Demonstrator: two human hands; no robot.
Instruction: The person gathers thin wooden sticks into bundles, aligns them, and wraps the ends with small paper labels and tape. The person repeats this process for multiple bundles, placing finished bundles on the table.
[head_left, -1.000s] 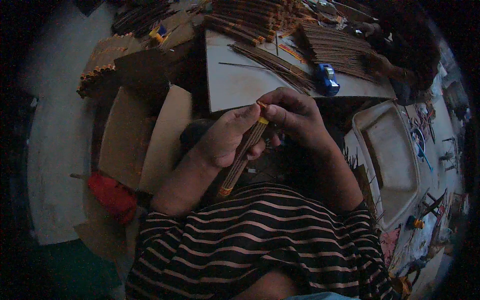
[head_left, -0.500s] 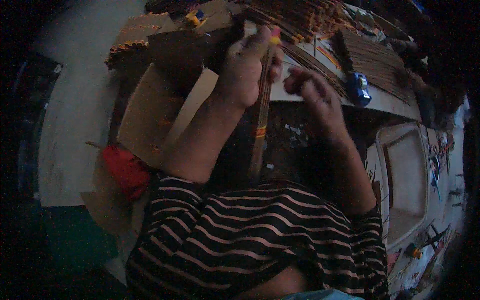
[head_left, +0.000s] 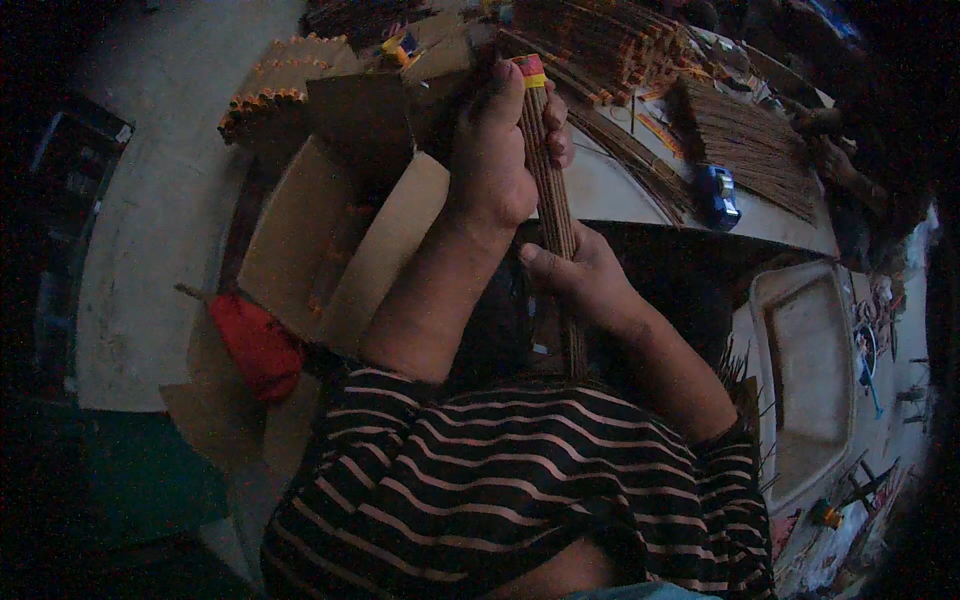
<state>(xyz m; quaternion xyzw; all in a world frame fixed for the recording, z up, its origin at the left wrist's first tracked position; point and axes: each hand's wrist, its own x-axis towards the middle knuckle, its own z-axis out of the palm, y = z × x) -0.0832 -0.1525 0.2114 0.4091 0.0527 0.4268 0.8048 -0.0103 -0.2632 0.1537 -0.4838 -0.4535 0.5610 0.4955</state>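
A slim bundle of brown incense sticks (head_left: 548, 170) stands nearly upright in front of my chest. A red and yellow band (head_left: 530, 70) wraps its top end. My left hand (head_left: 495, 165) is closed around the upper part, thumb close to the band and fingertips showing on the far side. Lower down, my right hand (head_left: 590, 275) wraps the middle of the bundle with its thumb across the front; its other fingers are mostly hidden. The bundle's lower end reaches down to my striped shirt.
An open cardboard box (head_left: 290, 220) stands at left, with a red cloth-like item (head_left: 258, 345) below it. On the table lie piles of incense sticks (head_left: 745, 140) and a blue tape dispenser (head_left: 718, 195). A pale tub (head_left: 850, 370) is at right. Another person's hand (head_left: 835, 160) shows at far right.
My right hand, apart from the bundle and blurred before, has come in and down to grip its middle. The bundle's lower end has swung to the right; my left hand keeps its hold.
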